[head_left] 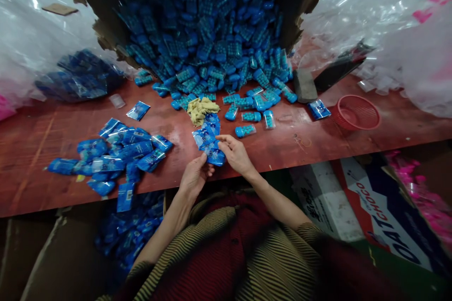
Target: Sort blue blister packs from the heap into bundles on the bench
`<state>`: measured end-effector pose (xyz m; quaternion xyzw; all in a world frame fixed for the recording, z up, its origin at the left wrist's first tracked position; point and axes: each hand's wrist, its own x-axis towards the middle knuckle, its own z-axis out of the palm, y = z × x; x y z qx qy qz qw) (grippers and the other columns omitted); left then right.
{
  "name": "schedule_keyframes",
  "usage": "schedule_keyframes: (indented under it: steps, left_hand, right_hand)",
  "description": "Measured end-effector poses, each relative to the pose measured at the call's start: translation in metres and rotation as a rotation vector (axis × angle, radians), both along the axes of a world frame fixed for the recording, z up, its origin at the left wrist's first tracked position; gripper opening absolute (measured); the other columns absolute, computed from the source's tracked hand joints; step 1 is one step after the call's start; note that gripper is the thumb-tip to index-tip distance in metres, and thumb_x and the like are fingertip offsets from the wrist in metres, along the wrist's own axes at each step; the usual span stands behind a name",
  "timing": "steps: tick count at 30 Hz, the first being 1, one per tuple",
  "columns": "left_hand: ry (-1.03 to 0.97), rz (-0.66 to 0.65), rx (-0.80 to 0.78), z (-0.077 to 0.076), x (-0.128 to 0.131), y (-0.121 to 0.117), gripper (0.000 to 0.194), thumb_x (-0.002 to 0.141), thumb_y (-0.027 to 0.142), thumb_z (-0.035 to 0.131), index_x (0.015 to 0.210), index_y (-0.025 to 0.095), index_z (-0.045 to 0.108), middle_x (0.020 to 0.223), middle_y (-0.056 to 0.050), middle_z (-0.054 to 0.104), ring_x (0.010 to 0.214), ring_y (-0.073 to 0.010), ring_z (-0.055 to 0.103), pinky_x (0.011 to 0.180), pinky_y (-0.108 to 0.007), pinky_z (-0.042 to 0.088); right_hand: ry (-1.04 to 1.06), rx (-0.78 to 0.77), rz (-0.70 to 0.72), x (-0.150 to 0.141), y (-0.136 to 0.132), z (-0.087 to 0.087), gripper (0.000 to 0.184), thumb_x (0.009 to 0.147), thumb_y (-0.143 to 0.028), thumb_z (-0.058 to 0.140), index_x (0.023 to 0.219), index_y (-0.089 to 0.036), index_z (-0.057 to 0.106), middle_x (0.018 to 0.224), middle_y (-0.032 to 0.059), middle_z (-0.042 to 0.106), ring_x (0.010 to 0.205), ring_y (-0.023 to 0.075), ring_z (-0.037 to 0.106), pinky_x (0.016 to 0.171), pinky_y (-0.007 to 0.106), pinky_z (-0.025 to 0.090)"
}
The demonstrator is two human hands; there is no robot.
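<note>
Near the table's front edge, my left hand (196,174) is closed on the lower left edge of a small blue printed packet (214,156). Thumb and fingers of my right hand (236,153) pinch the same packet at its upper right side. More flat blue printed pieces (204,137) lie just beyond it, partly overlapping. A crumpled yellowish cloth (202,110) sits behind them. Small clear bottles with blue caps and blue balls (245,130) lie loose behind my right hand. To the left spreads a pile of blue wrapped packets (122,150).
A torn cardboard box (106,33) spills a large heap of the blue bottles (219,51) onto the red table (282,150). At right are a red plastic basket (357,112), a grey block (305,85) and a single blue packet (318,109). Plastic bags (413,47) flank both sides.
</note>
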<state>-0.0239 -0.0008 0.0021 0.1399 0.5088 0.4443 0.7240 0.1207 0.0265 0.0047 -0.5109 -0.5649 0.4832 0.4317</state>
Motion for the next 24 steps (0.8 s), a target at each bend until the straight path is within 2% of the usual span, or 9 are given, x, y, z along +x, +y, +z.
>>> schedule_keyframes:
  steps: [2,4,7,10,13,19,22,24]
  left_hand:
    - [-0.046,0.053,-0.08,0.001,0.002,0.0,0.025,0.067,0.031,0.073,0.065,0.012,0.058,0.05,-0.001,0.057,0.041,-0.0089,0.051,0.037,-0.017,0.036]
    - [-0.088,0.099,-0.153,0.004,0.003,0.0,0.021,0.074,0.028,0.068,0.065,0.013,0.055,0.048,0.0,0.055,0.04,-0.0084,0.05,0.036,-0.016,0.036]
    - [-0.147,0.153,-0.212,0.009,0.005,0.001,0.022,0.08,0.026,0.062,0.065,0.015,0.052,0.047,0.002,0.05,0.04,-0.0077,0.047,0.035,-0.015,0.035]
    - [-0.193,0.17,-0.239,0.012,0.006,0.002,0.022,0.081,0.026,0.061,0.065,0.015,0.051,0.047,0.002,0.049,0.04,-0.0074,0.047,0.034,-0.014,0.036]
    - [-0.204,0.181,-0.269,0.013,0.007,0.003,0.022,0.085,0.023,0.056,0.065,0.015,0.052,0.048,0.001,0.05,0.041,-0.0078,0.05,0.036,-0.015,0.041]
    - [-0.157,0.241,-0.318,0.015,0.008,0.005,0.021,0.089,0.022,0.049,0.069,0.015,0.055,0.048,0.002,0.051,0.043,-0.0093,0.055,0.038,-0.015,0.045]
    - [-0.168,0.254,-0.328,0.017,0.01,0.006,0.025,0.089,0.023,0.048,0.067,0.014,0.054,0.047,0.002,0.05,0.043,-0.0088,0.054,0.039,-0.014,0.045]
    - [-0.177,0.267,-0.332,0.018,0.01,0.006,0.024,0.09,0.023,0.047,0.068,0.014,0.054,0.047,0.002,0.05,0.044,-0.0088,0.055,0.041,-0.014,0.047]
  right_hand:
    - [-0.241,0.128,-0.023,0.012,0.003,0.007,0.027,0.09,-0.029,0.042,0.109,-0.019,0.059,0.091,0.0045,0.064,0.084,0.0169,0.059,0.075,0.029,0.046]
    - [-0.626,0.222,-0.06,0.028,0.008,0.013,0.029,0.089,-0.025,0.045,0.115,-0.019,0.058,0.111,0.0099,0.061,0.104,0.0237,0.054,0.088,0.037,0.042]
    - [-1.129,0.167,0.001,0.049,0.021,0.017,0.04,0.084,-0.021,0.054,0.125,-0.019,0.051,0.124,0.0142,0.053,0.106,0.0311,0.051,0.082,0.041,0.043]
    - [-1.333,0.091,0.143,0.057,0.033,0.015,0.034,0.085,-0.022,0.054,0.119,-0.021,0.052,0.119,0.0134,0.053,0.094,0.0274,0.056,0.069,0.034,0.043]
    - [-1.394,0.094,0.219,0.054,0.042,0.014,0.025,0.086,-0.026,0.052,0.11,-0.018,0.054,0.114,0.0143,0.053,0.087,0.0244,0.059,0.063,0.03,0.041]
    - [-1.321,0.134,0.239,0.054,0.051,0.017,0.028,0.083,-0.023,0.052,0.108,-0.011,0.052,0.108,0.0159,0.057,0.094,0.0266,0.059,0.069,0.031,0.043]
    - [-1.105,0.129,0.151,0.061,0.052,0.018,0.037,0.083,-0.025,0.052,0.118,-0.013,0.05,0.109,0.0142,0.058,0.094,0.0262,0.059,0.072,0.033,0.046]
    - [-0.767,0.082,0.068,0.065,0.049,0.021,0.042,0.082,-0.028,0.053,0.122,-0.015,0.048,0.105,0.0111,0.06,0.087,0.023,0.06,0.069,0.033,0.049]
